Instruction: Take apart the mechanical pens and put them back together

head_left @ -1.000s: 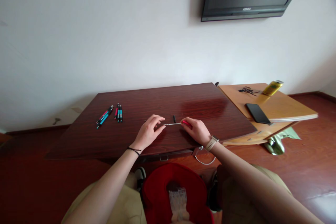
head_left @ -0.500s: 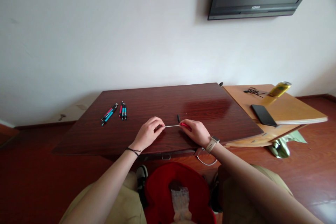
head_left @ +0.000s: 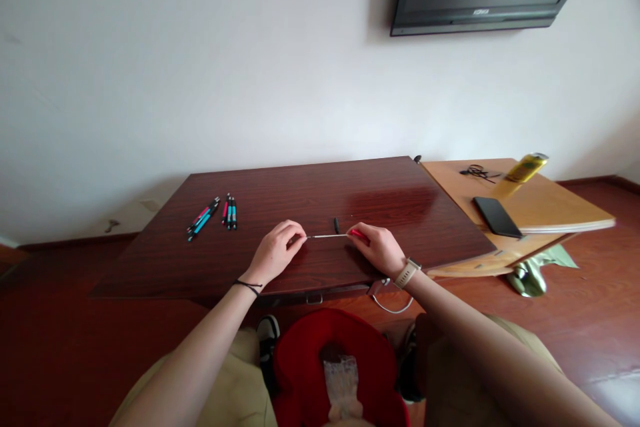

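Over the near part of the dark wooden table (head_left: 305, 190), my left hand (head_left: 277, 252) pinches one end of a thin, pale pen refill (head_left: 327, 236). The refill runs straight across to my right hand (head_left: 379, 248), whose fingers are closed round a pink pen barrel (head_left: 358, 234). Those fingers partly cover the barrel and the refill's right end. Just behind the refill lies a short black pen part (head_left: 337, 225). To the left rest two groups of click pens, a looser one (head_left: 203, 219) and a tidier one (head_left: 229, 212), in blue, pink and black.
At right, a lighter wooden cabinet (head_left: 560, 203) carries a black phone (head_left: 497, 216), a coiled black cable (head_left: 479, 172) and a yellow can (head_left: 527, 167). A white cable (head_left: 393, 310) hangs under the table's front edge. Below me is a red seat (head_left: 300, 360) with a clear plastic bag (head_left: 341, 380).
My hands have drawn farther apart, and a longer stretch of the refill shows between them. The whole view has shifted slightly.
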The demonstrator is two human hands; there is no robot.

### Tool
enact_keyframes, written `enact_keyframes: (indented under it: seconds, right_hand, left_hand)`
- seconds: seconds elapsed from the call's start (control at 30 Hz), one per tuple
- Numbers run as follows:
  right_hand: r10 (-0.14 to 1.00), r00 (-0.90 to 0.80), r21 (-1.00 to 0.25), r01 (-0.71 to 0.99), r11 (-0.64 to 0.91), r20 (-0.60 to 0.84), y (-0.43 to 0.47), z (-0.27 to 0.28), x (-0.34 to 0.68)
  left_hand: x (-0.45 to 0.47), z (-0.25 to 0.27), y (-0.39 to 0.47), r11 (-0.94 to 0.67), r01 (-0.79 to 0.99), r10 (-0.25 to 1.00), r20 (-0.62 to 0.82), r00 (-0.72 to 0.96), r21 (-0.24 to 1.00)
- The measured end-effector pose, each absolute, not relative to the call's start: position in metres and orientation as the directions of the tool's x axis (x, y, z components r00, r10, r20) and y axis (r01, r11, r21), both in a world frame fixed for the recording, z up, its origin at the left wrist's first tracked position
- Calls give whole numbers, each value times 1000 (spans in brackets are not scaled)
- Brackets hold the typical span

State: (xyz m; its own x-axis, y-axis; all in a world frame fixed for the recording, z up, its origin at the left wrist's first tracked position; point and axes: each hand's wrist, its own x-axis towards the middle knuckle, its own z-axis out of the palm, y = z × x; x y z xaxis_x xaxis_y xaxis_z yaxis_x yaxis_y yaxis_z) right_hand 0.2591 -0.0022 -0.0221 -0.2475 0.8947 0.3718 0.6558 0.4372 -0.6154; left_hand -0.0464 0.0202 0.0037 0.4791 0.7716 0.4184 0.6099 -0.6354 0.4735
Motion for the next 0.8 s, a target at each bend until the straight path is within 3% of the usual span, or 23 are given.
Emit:
enact_keyframes:
  seconds: [0.4, 0.63, 0.8]
  right_hand:
    - [911, -197, -620, 679, 393, 363, -5, -25, 280]
    - [912, -194, -609, 692, 388, 361, -5, -24, 276]
    - [927, -4, -630, 733, 258, 376, -2, -23, 274]
  left_hand:
    - [-83, 9, 34, -539, 706, 806, 523, 276, 459]
    - [-69, 4, 34, -590, 740, 770, 502, 394, 324]
    - [-47, 5, 34, -588, 760, 760, 509, 404, 276]
